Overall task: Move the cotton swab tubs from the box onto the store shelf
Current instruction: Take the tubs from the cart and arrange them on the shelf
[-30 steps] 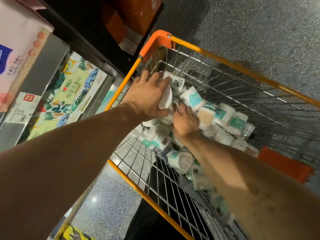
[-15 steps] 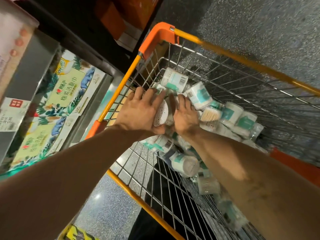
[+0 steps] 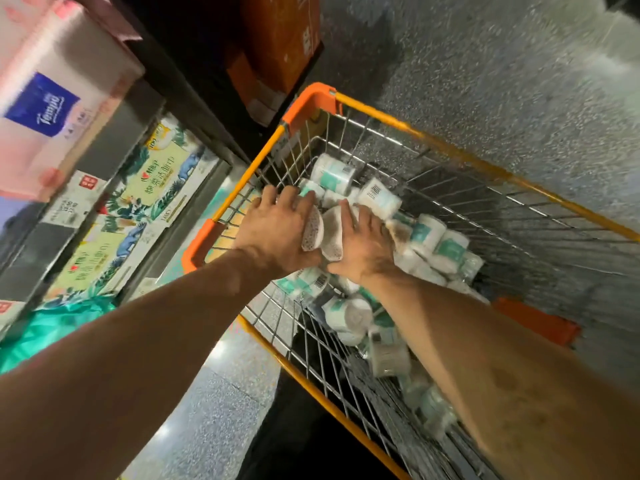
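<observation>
**Pick in hand: one tub per hand, not yet lifted clear**

The two tubs being taken sit side by side near the cart's left rim, dotted end faces turned toward the camera. The left-hand tub [image 3: 312, 232] and the right-hand tub [image 3: 333, 237] are touching or nearly so. The left hand [image 3: 277, 230] wraps its tub from the left, fingers curled over the far side. The right hand [image 3: 367, 245] grips its tub from the right, thumb side toward the camera. Both forearms reach out long and converge over the wire cart [image 3: 450, 148].

The loose tubs [image 3: 427, 237] lie heaped along the cart floor from the far-left corner toward the near-right edge.

Judgement: this is the grasp stage. The next move calls for raising both tubs above the left rim and swinging left to the shelf [image 3: 194, 209], where boxed packs [image 3: 152, 188] already stand. The free slot is not visible.
</observation>
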